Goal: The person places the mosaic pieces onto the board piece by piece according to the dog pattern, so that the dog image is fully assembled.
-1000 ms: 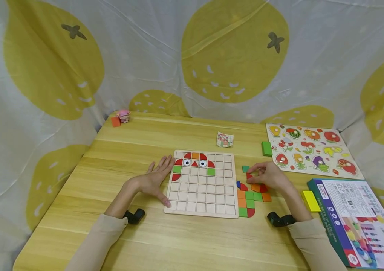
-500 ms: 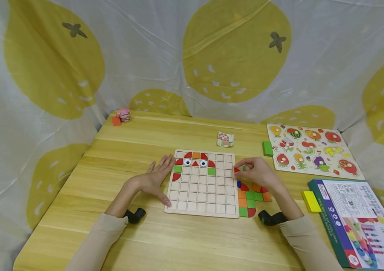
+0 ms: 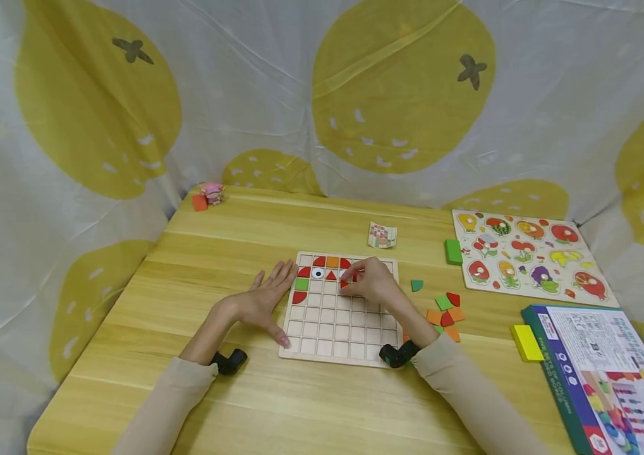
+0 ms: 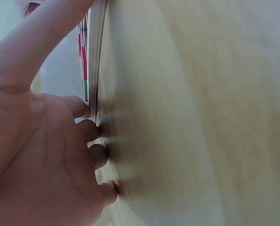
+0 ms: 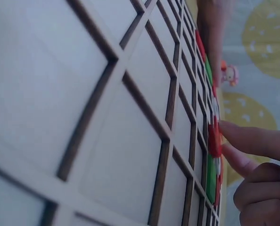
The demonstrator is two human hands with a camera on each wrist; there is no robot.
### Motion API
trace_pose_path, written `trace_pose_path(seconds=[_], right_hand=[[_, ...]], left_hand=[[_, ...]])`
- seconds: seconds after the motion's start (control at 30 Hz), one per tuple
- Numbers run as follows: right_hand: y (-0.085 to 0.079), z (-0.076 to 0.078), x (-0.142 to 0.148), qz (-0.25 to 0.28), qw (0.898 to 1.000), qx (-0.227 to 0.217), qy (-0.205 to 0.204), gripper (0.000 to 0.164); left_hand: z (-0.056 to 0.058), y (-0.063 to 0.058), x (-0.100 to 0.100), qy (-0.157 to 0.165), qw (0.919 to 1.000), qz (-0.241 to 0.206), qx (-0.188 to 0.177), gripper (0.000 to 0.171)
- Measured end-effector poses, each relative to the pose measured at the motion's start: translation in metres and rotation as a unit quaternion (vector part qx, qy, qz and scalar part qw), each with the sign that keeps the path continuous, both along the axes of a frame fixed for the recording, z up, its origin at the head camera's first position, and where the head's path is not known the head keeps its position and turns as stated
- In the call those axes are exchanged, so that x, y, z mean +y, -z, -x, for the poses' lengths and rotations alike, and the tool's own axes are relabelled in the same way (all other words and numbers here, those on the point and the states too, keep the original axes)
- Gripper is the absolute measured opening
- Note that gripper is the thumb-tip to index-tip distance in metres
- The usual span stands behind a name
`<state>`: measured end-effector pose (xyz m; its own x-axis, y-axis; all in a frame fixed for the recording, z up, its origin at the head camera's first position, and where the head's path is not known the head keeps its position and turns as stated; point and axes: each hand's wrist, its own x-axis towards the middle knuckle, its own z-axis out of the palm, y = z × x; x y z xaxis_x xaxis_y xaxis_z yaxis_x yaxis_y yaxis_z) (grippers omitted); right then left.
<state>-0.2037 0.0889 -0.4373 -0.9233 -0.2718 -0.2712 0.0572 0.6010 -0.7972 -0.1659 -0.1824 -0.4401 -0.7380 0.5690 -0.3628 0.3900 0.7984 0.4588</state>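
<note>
Pinching a small red piece (image 5: pixel 214 141) between thumb and finger, the right hand (image 3: pixel 371 281) is holding it over the upper middle of a wooden grid board (image 3: pixel 327 330). I am not able to tell if the piece is touching the board. The left hand (image 3: pixel 259 309) is resting at the board's left side with its fingers spread apart. Its fingertips are touching the table (image 3: pixel 299 404), and its thumb is lying at the board's near left corner.

On the board, an orange square (image 3: pixel 333 261) is sitting at the top, a round eye piece (image 3: pixel 318 273) and a red triangle (image 3: pixel 330 275) are sitting below it, and a green square (image 3: pixel 301 284) is sitting by the left edge.

More loose pieces (image 3: pixel 454 314) are lying in a bunch to the right, partly hiding behind the right arm, and a teal piece (image 3: pixel 416 285) is lying alone near them. A little picture card (image 3: pixel 382 236) is lying past the board. Farther right, a green block (image 3: pixel 453 251) is sitting next to a fruit puzzle (image 3: pixel 505 243), and a yellow block (image 3: pixel 527 343) is sitting beside a big box (image 3: pixel 612 354).
</note>
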Motion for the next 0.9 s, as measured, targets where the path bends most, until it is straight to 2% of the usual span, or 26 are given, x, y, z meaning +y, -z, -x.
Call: trace_pose_path(seconds=[0.2, 0.57, 0.67, 0.8, 0.9], right_hand=[[0.002, 0.000, 0.005, -0.011, 1.000, 0.006, 0.010, 0.020], [0.002, 0.002, 0.005, -0.032, 0.999, 0.008, 0.000, 0.020], [0.002, 0.002, 0.008, -0.027, 1.000, 0.007, -0.013, 0.020], [0.000, 0.000, 0.021, -0.005, 0.999, 0.017, -0.037, 0.021], [-0.008, -0.003, 0.041, -0.002, 0.999, 0.017, -0.029, 0.023]], left_hand=[[0.000, -0.002, 0.000, -0.002, 1.0000, 0.006, 0.000, 0.146], [0.001, -0.002, 0.001, -0.003, 0.9999, 0.012, 0.000, 0.146], [0.001, -0.001, 0.001, -0.004, 0.9999, 0.013, 0.000, 0.146], [0.000, -0.002, 0.001, -0.003, 0.9999, 0.012, 0.000, 0.145], [0.000, -0.002, 0.001, -0.003, 1.0000, 0.009, -0.001, 0.145]])
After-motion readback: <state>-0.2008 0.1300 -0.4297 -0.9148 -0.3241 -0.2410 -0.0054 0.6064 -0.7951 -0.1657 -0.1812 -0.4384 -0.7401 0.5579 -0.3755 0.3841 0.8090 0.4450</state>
